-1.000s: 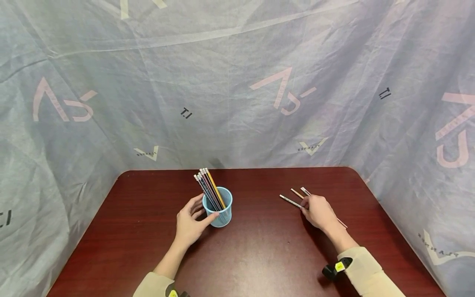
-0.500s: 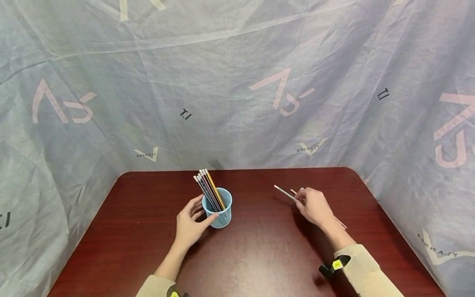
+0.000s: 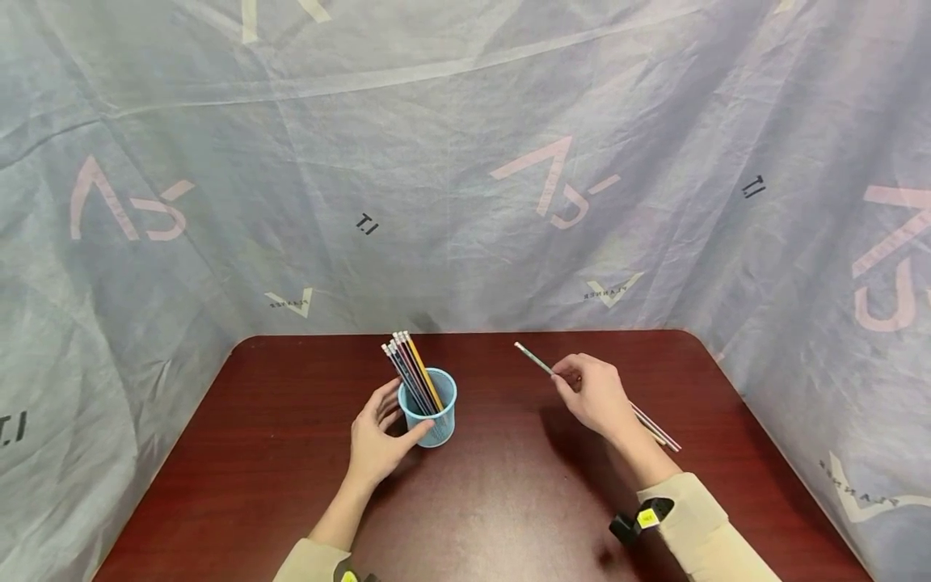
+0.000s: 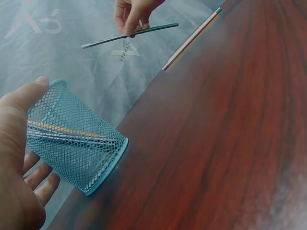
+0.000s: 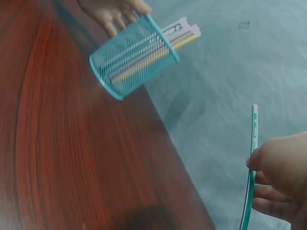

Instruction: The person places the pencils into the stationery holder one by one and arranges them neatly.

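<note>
1. The right hand [image 3: 592, 396] pinches 1 green pencil [image 3: 534, 360] between thumb and fingertips, lifted clear of the table [image 3: 509, 501] with its pale end pointing toward the cup [image 3: 429, 416].
2. The left hand [image 3: 378, 440] steadies the blue mesh cup, thumb along the near wall and fingers spread loosely round the far side — a light brace rather than a tight grip.
3. The cup stands upright left of the table's centre, with a bundle of pencils [image 3: 407, 368] already in it, leaning left and rising well above the rim.
4. Judged from the scene, the work looks well along: most pencils stand in the cup, 1 is in the air, and what look like 2 loose pencils [image 3: 655, 427] lie on the table beside the right wrist.
5. Open room — bare table lies between the hand and the cup, with nothing in the way.
6. Edges: the loose pencils lie toward the right side, short of the edge; a grey sheet [image 3: 465, 162] closes off the back and both sides.
7. The leaning bundle fills the cup's left and far side, so the free opening appears to be at the right.
</note>
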The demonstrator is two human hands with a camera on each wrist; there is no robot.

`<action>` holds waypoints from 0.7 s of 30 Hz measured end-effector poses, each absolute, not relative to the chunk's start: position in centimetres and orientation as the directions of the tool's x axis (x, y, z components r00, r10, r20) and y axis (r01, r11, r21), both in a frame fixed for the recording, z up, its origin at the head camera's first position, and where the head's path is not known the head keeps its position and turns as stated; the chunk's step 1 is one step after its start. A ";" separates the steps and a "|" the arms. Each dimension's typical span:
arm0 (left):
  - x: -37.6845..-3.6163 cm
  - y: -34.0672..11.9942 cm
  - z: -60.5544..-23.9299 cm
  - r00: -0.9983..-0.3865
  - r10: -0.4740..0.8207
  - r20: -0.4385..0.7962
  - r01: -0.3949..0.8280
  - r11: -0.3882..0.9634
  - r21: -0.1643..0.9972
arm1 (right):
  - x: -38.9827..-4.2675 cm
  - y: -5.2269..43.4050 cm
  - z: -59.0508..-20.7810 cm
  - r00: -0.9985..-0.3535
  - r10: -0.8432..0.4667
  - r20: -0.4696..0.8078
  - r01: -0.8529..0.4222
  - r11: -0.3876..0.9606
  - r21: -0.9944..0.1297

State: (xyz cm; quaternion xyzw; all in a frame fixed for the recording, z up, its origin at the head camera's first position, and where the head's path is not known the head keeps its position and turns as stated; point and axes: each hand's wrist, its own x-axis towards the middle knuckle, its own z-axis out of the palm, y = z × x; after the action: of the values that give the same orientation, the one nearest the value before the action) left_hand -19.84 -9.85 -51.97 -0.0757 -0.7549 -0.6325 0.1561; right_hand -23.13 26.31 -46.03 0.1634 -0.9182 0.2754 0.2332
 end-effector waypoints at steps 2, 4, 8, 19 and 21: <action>-19.8 -9.9 -51.9 -0.940 -0.091 0.329 0.307 0.198 0.931 | -23.1 25.4 -45.8 -0.838 -0.182 0.515 -0.443 0.777 -0.447; -19.9 -9.8 -51.8 -0.943 -0.093 0.319 0.296 0.202 0.934 | -23.0 24.6 -45.5 -0.836 -0.192 0.514 -0.459 0.760 -0.461; -20.0 -9.8 -51.9 -0.951 -0.093 0.294 0.271 0.207 0.940 | -22.8 23.2 -45.3 -0.831 -0.212 0.515 -0.479 0.743 -0.468; -20.3 -10.1 -51.7 -0.953 -0.058 0.297 0.281 0.193 0.940 | -23.4 19.7 -44.1 -0.814 -0.223 0.536 -0.524 0.681 -0.511; -20.3 -10.2 -51.8 -0.954 -0.060 0.293 0.277 0.193 0.941 | -23.5 18.9 -43.9 -0.808 -0.221 0.546 -0.538 0.656 -0.529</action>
State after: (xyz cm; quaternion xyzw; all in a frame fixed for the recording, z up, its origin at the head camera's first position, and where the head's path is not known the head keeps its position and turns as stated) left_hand -20.27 -10.21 -51.79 -0.0713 -0.7606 -0.6313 0.1335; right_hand -23.47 18.89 -43.88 0.2151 -0.8823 0.3544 0.2230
